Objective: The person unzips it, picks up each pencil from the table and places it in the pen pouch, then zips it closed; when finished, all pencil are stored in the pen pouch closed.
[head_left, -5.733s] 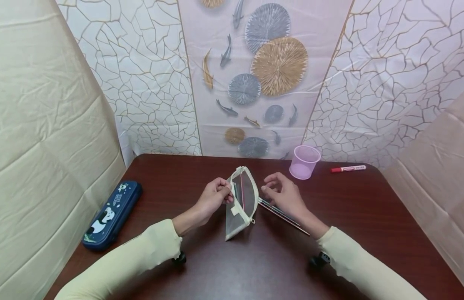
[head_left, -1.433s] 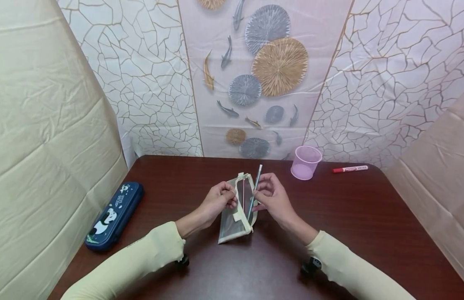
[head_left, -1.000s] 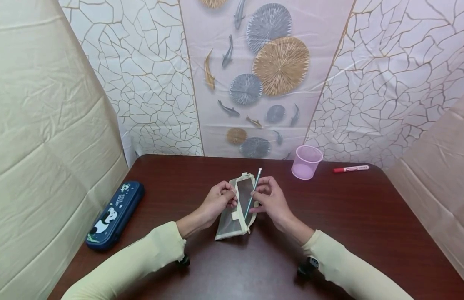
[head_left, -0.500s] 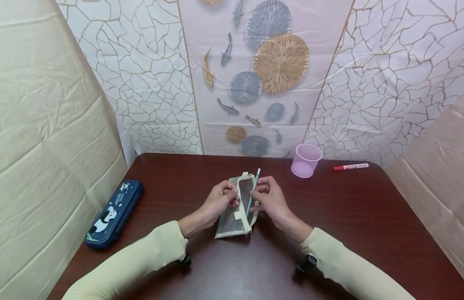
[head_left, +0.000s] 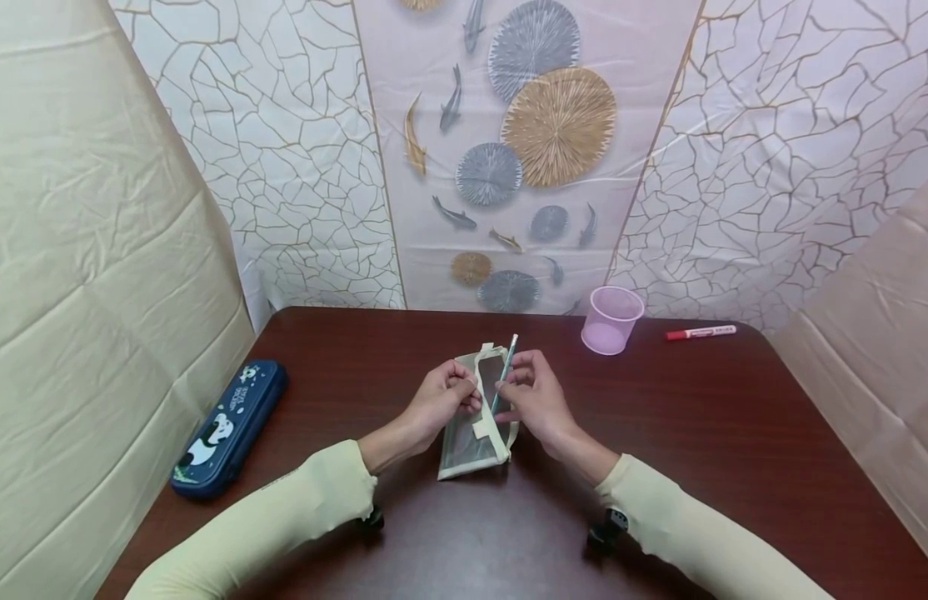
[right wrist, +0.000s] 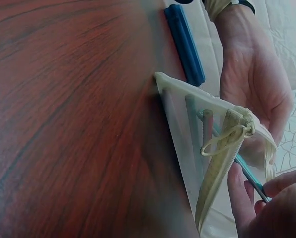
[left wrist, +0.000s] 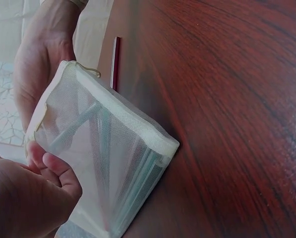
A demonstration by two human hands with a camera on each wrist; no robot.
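Observation:
My left hand (head_left: 443, 397) pinches the edge of a cream-trimmed mesh zip pouch (head_left: 467, 446), holding its mouth apart above the table. My right hand (head_left: 541, 402) pinches a teal pencil (head_left: 508, 360) with a whitish top end. The pencil slants down through the pouch's mouth, its lower part inside, as the right wrist view also shows along the pencil shaft (right wrist: 250, 173). Through the mesh in the left wrist view, several pencils (left wrist: 103, 153) lie inside. A dark red stick (left wrist: 115, 62), perhaps a pencil, lies on the table behind the pouch; the head view hides it.
A navy panda pencil case (head_left: 230, 429) lies at the table's left. Towards the back right stand a pink mesh cup (head_left: 612, 323) and a red-capped white marker (head_left: 700, 332). Cloth walls enclose the brown table (head_left: 464, 542) at the back and sides.
Earlier my right hand held nothing beside pencils lying on the table; now it pinches the teal pencil at the pouch. Over the last second, the pencil shifts slightly left. My left hand keeps its grip.

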